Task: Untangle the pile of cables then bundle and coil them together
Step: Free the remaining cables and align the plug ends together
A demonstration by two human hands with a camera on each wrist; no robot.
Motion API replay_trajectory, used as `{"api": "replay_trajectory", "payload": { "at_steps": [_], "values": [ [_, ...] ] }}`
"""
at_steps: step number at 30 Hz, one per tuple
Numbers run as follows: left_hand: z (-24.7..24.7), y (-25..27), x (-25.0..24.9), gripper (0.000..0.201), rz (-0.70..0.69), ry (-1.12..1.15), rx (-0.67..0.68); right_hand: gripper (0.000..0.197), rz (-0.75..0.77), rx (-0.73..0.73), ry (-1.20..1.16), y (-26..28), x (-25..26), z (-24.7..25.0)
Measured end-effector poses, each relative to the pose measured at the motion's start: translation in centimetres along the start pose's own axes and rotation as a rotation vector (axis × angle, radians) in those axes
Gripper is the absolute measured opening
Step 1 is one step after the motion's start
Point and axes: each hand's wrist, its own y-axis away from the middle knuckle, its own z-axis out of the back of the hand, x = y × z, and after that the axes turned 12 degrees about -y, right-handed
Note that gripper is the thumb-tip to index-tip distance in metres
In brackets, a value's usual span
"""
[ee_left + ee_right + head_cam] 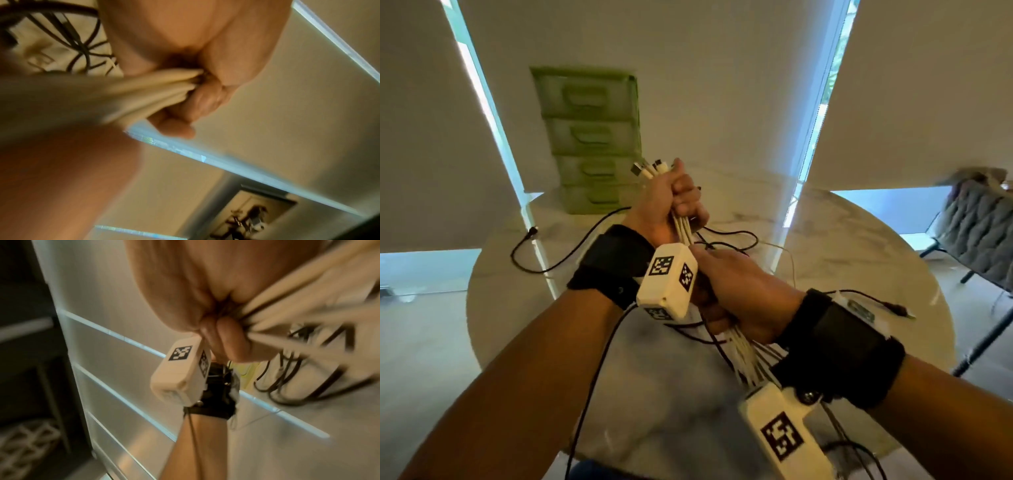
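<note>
White cables (683, 228) run as one straight bundle from your left hand (674, 198), fisted near the plugs, toward you through your right hand (743, 298), also clenched round them.

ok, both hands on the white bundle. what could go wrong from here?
1. Black cables lie loose on the table and some run up among the white cables; pulling further may drag them along or re-tangle them.
2. The left hand holds close below the connector ends, so a slack grip could let one slip out.
3. Below the right hand the strands fan out and may snag.
</note>
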Motion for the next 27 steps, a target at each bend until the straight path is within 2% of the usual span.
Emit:
{"api": "replay_trajectory", "payload": {
  "at_steps": [3,5,7,11,13,17,18,21,24,27],
  "values": [
    [2.0,-0.7,0.4,0.058,0.02,0.064,0.025,0.039,-0.075,0.055,0.221,-0.8,0.8,0.8],
    [3.3,-0.9,-0.1,0.056,0.001,0.177,0.03,0.043,-0.05,0.033,0.412,-1.5,2.2,1.7],
    [4.5,-0.9,-0.7,0.059,-0.024,0.243,0.046,0.039,0.038,-0.098,0.636,-3.0,4.2,3.0],
    [6.2,-1.0,-0.6,0.062,-0.047,0.219,0.008,0.026,0.113,-0.378,0.852,-7.1,6.1,6.3],
    [6.6,-1.2,-0.2,0.062,-0.036,0.219,-0.01,0.03,0.064,-0.413,0.963,-8.4,6.1,7.3],
    [7.4,-1.8,-0.1,0.057,-0.013,0.192,-0.058,0.041,-0.094,-0.376,1.112,-10.2,5.4,7.7],
    [7.6,-1.8,-0.2,0.055,-0.002,0.173,-0.07,0.044,-0.09,-0.373,1.115,-10.6,5.2,7.7],
    [8.2,-1.9,-0.2,0.045,0.077,0.04,-0.084,0.049,-0.028,-0.379,0.927,-11.4,5.2,7.6],
    [8.5,-2.1,0.2,0.043,0.143,-0.103,-0.137,0.039,-0.009,-0.309,0.844,-11.4,6.4,6.9],
    [8.3,-2.3,0.6,0.044,0.175,-0.221,-0.241,0.029,0.075,-0.305,0.526,-9.9,8.6,6.2]
  ]
}}
